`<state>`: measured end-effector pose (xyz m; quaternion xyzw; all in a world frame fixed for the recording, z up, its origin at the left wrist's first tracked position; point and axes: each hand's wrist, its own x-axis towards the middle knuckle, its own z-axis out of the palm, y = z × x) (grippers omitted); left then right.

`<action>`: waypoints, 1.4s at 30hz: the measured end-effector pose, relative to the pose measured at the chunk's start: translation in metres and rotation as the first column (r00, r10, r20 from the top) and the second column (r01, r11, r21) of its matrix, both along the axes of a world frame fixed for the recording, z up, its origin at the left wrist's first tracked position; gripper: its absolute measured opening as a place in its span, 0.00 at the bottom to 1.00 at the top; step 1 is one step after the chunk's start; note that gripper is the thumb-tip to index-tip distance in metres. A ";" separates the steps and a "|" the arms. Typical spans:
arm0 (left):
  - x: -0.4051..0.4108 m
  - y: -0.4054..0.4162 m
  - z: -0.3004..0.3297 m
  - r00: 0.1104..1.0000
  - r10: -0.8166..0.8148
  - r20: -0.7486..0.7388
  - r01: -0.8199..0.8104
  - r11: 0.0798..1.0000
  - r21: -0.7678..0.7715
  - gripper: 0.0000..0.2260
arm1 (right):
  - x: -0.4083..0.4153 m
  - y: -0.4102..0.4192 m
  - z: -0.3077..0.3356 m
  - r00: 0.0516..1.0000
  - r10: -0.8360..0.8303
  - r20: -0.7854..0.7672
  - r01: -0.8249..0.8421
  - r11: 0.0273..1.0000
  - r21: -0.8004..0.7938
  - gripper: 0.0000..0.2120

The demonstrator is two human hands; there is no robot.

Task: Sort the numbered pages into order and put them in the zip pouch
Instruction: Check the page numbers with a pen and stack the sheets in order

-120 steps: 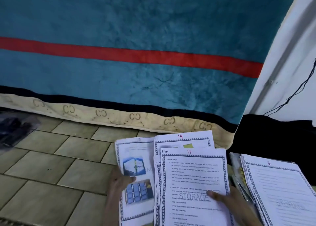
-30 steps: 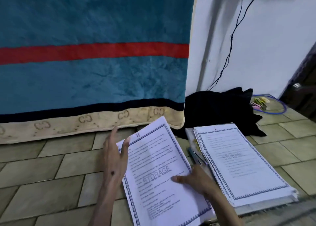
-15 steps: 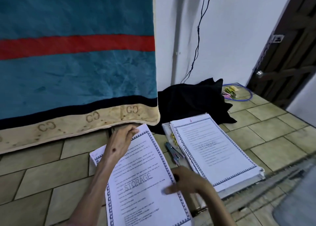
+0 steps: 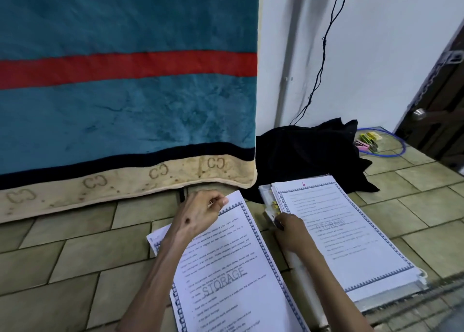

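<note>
The left hand (image 4: 198,216) has its fingers (image 4: 221,201) pinched on the loose pages (image 4: 226,269), which could fan apart; I cannot tell the right hand (image 4: 291,233) fingers' state beside the sorted stack (image 4: 351,236)

The one camera is sitting on my head, looking forward and down at the tiled floor (image 4: 75,256) from close above. It is taking in my hands at the bottom edge, my left hand (image 4: 198,216) and my right hand (image 4: 291,233), and reaching up to the hanging blanket (image 4: 125,105) and the white wall (image 4: 389,55) straight ahead. No second view is sharing the scene.
</note>
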<state>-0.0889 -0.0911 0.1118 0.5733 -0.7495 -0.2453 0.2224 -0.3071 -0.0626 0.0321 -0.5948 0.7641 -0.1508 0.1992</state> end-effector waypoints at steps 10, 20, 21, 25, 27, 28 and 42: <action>-0.005 0.011 0.015 0.995 -0.098 -0.030 0.096 0.992 -0.086 0.08 | 0.063 0.005 0.079 0.301 0.115 0.947 0.566 0.777 -0.275 0.15; -0.002 0.018 0.023 0.997 -0.074 -0.007 0.072 0.985 -0.154 0.08 | 0.090 0.008 0.082 0.537 0.033 0.843 0.631 0.647 -0.428 0.17; -0.002 0.019 0.023 0.997 -0.072 -0.001 0.071 0.985 -0.158 0.08 | 0.092 0.008 0.082 0.562 0.022 0.827 0.625 0.644 -0.441 0.15; 0.000 0.020 0.022 0.998 -0.058 -0.010 0.056 0.987 -0.149 0.08 | 0.096 0.006 0.078 0.621 -0.030 0.783 0.631 0.612 -0.477 0.16; 0.002 0.021 0.023 0.998 -0.051 -0.035 0.046 0.989 -0.139 0.08 | 0.096 0.005 0.077 0.615 -0.051 0.787 0.653 0.593 -0.471 0.19; 0.002 0.021 0.023 0.998 -0.049 -0.040 0.043 0.990 -0.134 0.08 | 0.097 0.004 0.077 0.617 -0.055 0.785 0.651 0.596 -0.470 0.20; -0.002 0.032 0.030 0.998 -0.043 0.037 0.049 0.981 -0.187 0.08 | 0.105 0.006 0.081 0.647 -0.025 0.762 0.579 0.667 -0.469 0.15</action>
